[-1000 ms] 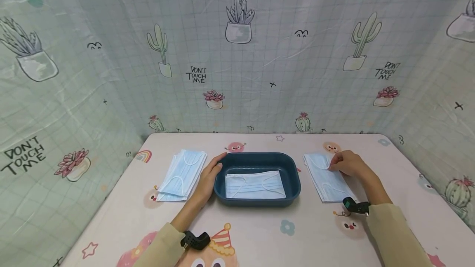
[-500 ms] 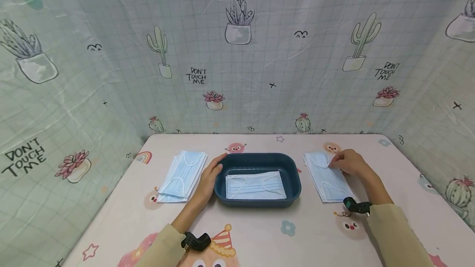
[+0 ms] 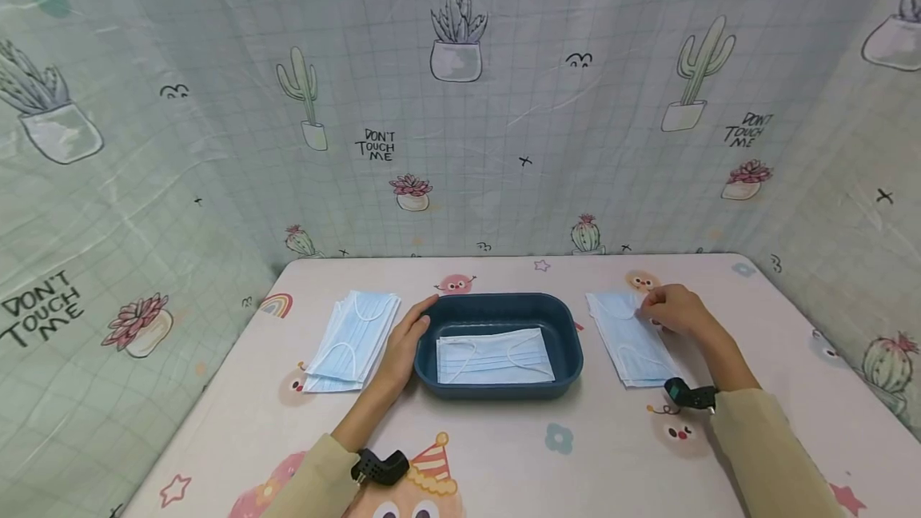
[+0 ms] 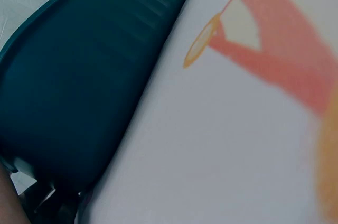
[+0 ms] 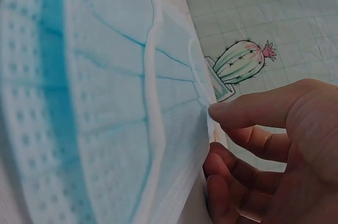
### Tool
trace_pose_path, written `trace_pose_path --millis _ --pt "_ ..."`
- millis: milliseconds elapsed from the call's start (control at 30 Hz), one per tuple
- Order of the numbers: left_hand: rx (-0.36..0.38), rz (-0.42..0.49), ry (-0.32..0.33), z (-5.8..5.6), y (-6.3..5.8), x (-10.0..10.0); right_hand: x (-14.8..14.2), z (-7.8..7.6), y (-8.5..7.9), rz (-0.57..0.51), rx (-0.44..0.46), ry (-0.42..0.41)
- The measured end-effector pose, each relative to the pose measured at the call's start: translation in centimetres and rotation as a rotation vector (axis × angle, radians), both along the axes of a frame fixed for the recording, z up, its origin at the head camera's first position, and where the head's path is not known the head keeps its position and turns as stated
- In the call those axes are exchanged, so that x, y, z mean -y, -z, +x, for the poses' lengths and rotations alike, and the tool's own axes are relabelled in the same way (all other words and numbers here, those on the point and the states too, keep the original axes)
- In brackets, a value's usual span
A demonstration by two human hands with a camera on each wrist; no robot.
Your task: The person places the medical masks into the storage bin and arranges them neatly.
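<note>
A dark blue plastic basin point(image 3: 496, 392) stands mid-table with pale blue face masks point(image 3: 495, 358) lying flat inside. My left hand point(image 3: 396, 352) holds the basin's left side, thumb at the rim and fingers along the outer wall; the left wrist view shows mostly the basin's wall point(image 4: 90, 86). To the right lies a stack of face masks point(image 3: 627, 342). My right hand point(image 3: 676, 312) pinches the right edge of a mask there. In the right wrist view, the thumb point(image 5: 227, 114) meets that edge of the face mask point(image 5: 116, 76), with the other fingers curled below it.
Another stack of face masks point(image 3: 354, 340) lies left of the basin, beside my left forearm. The pale table point(image 3: 518, 470) carries printed cartoon figures. Behind it hangs a curtain point(image 3: 504, 126) with cactus prints, which also encloses both sides.
My right hand stays at the right-hand stack, and the upper mask's right edge seems slightly shifted under its fingers. My left hand and the basin have not moved; the head view has tilted slightly.
</note>
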State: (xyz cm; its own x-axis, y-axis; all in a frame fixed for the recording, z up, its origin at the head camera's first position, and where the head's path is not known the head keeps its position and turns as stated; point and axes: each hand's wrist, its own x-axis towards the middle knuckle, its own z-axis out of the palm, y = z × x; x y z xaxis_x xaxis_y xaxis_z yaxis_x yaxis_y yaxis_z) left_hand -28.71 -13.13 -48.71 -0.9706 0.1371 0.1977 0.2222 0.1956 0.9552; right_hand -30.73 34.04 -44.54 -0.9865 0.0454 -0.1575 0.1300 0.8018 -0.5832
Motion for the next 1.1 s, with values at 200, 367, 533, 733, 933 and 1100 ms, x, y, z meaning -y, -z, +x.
trace_pose_path --millis 200,367,533,733,933,1100 --pt "-0.011 0.002 0.016 0.27 -0.12 0.1 0.15 -0.1 0.02 -0.005 -0.023 -0.012" --pt "-0.007 0.002 0.019 0.13 -0.24 0.14 0.19 -0.34 -0.01 0.003 -0.016 -0.005" --pt "-0.005 -0.01 0.016 0.03 -0.29 0.15 0.15 -0.53 -0.04 -0.003 0.001 -0.001" --pt "0.003 -0.01 0.018 0.17 -0.28 0.16 0.37 -0.5 0.12 0.013 0.002 -0.009" --pt "0.007 -0.004 0.021 0.1 0.0 0.21 0.42 -0.45 0.61 0.022 -0.005 0.007" --pt "0.006 -0.002 0.024 0.07 0.05 0.17 0.4 -0.33 0.69 0.024 -0.007 0.012"
